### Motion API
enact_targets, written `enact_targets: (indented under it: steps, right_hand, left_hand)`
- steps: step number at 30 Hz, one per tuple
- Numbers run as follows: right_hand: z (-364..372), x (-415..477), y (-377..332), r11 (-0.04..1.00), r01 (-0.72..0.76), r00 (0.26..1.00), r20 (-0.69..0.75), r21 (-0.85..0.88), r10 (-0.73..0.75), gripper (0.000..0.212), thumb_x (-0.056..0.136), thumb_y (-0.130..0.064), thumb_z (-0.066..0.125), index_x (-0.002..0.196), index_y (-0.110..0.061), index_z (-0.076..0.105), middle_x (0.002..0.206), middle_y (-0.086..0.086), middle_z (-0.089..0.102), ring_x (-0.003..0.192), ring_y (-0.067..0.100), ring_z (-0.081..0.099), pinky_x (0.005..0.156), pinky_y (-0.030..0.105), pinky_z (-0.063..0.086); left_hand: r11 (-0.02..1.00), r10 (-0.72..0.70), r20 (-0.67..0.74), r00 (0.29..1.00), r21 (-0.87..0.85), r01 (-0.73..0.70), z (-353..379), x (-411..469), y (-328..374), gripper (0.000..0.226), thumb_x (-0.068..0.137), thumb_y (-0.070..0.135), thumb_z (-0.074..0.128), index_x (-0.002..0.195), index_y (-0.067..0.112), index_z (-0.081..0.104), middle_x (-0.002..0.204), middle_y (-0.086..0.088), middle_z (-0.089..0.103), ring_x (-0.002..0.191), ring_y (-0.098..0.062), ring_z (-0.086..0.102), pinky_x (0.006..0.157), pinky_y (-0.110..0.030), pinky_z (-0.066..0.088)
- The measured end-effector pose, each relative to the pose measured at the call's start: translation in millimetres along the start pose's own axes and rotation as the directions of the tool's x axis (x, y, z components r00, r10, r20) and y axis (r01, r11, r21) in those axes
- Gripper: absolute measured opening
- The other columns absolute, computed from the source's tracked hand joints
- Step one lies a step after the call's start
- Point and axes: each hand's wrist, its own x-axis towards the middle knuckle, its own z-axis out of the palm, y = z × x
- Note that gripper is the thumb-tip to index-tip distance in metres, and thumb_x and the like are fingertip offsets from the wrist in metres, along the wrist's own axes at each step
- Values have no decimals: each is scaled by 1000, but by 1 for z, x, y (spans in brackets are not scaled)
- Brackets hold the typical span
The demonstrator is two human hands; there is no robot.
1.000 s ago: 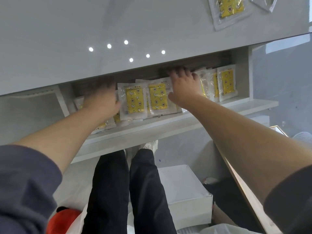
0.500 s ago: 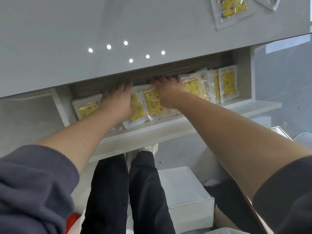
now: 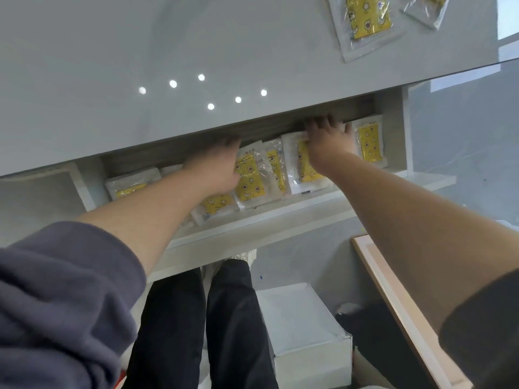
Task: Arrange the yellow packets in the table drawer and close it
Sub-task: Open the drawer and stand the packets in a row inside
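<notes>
Sleeve: a grey-blue fabric sleeve (image 3: 61, 304) covers the left upper arm nearest me; both forearms are bare.
Legs: black trousers (image 3: 179, 332) stand straight below the drawer, with pale shoes just past them.
Floor box: a white rectangular box (image 3: 303, 318) sits on the floor just right of the legs.
Drawer: the white table drawer (image 3: 280, 220) is pulled out from under the worktop, its front rail towards me.
Packets inside: yellow packets (image 3: 250, 178), printed with stars and moons and sealed in clear plastic wrappers, lie in an overlapping row from the drawer's left end to its right wall. The leftmost packet (image 3: 129, 186) lies partly under the left forearm, and the rightmost packet (image 3: 369, 141) leans against the right wall.
Left hand: the left hand (image 3: 216, 167) lies palm down on the middle of the row with its fingers straight, grasping nothing. Its fingertips reach into the shadow under the worktop's near edge.
Right hand: the right hand (image 3: 328, 141) rests palm down on the packets near the right end. Its fingers are spread and released, and the thumb points towards the rightmost packet.
Worktop: a glossy pale grey worktop (image 3: 112, 51) reflects a cluster of round lights.
Far right corner: one loose packet (image 3: 365, 23) lies flat on the worktop. A second loose packet (image 3: 427, 9) beside it is cut off by the picture's top edge.
</notes>
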Motion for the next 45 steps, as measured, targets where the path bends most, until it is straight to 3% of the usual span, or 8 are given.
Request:
enact_targets:
  steps: [7, 11, 21, 24, 27, 31, 39, 45]
  right_hand:
    - [5, 5, 31, 1000, 13, 1000, -17, 8, -13, 72, 88, -3, 49, 151, -19, 18, 158, 12, 19, 147, 31, 11, 118, 57, 9]
    - [12, 12, 61, 1000, -17, 999, 30, 6, 17, 73, 88, -2, 49, 151, -19, 18, 158, 9, 19, 148, 31, 9, 117, 59, 10]
    - [16, -1, 77, 985, -4, 999, -36, 170, 11, 73, 86, -4, 54, 151, -18, 22, 155, 7, 26, 147, 27, 15, 118, 53, 16]
    - [0, -29, 73, 944, 19, 988, -153, 328, 33, 59, 86, -3, 52, 142, -15, 39, 146, 7, 40, 136, 27, 36, 112, 41, 30]
    - [-30, -59, 77, 890, 98, 943, -327, 446, 60, 32, 91, -7, 47, 119, -15, 61, 118, 1, 63, 103, 20, 57, 86, 29, 39]
    - [-86, -62, 87, 804, 172, 858, -487, 568, 161, 15, 90, -13, 49, 100, -14, 61, 99, 0, 60, 86, 17, 53, 78, 31, 43]
    - [-153, 24, 136, 825, 76, 901, -393, 560, 184, 52, 90, -18, 56, 139, -21, 39, 146, 0, 36, 135, 22, 36, 108, 41, 31]
    - [-164, 71, 163, 941, 104, 944, -331, 321, 9, 70, 89, -40, 59, 147, -19, 26, 149, 3, 30, 136, 25, 31, 108, 44, 27]
  left_hand:
    - [997, -71, -59, 996, 37, 73, 1, 13, 31, 62, 91, 22, 52, 147, 12, 27, 139, -11, 43, 117, -30, 51, 83, -37, 47]
    - [999, 33, -63, 997, -25, -34, 1, 34, 63, 73, 90, 22, 52, 152, 17, 14, 155, -9, 25, 132, -31, 40, 95, -41, 44]
    - [1000, -21, -151, 988, 17, 24, 10, 31, 100, 60, 90, 20, 51, 145, 10, 30, 145, -8, 40, 132, -29, 39, 110, -45, 30]
    - [990, 91, -222, 971, -86, -113, -1, -5, 111, 36, 91, 16, 46, 126, 13, 53, 125, -3, 58, 109, -22, 56, 93, -40, 49]
    - [960, 149, -318, 936, -180, -214, -34, -30, 127, 20, 94, 19, 45, 106, 17, 61, 99, 3, 64, 86, -19, 59, 71, -38, 55]
    - [947, 132, -493, 860, -193, -256, -97, -21, 148, 8, 92, 17, 49, 94, 15, 57, 89, 2, 58, 82, -17, 54, 69, -34, 51]
    - [983, -183, -504, 844, -97, 155, -167, 61, 176, 73, 85, 40, 65, 142, 13, 29, 150, -15, 26, 139, -33, 24, 104, -49, 32]
    - [933, -358, -485, 798, -156, 324, -180, 101, 198, 82, 74, 46, 77, 136, 13, 34, 130, -13, 43, 120, -33, 42, 92, -45, 37]
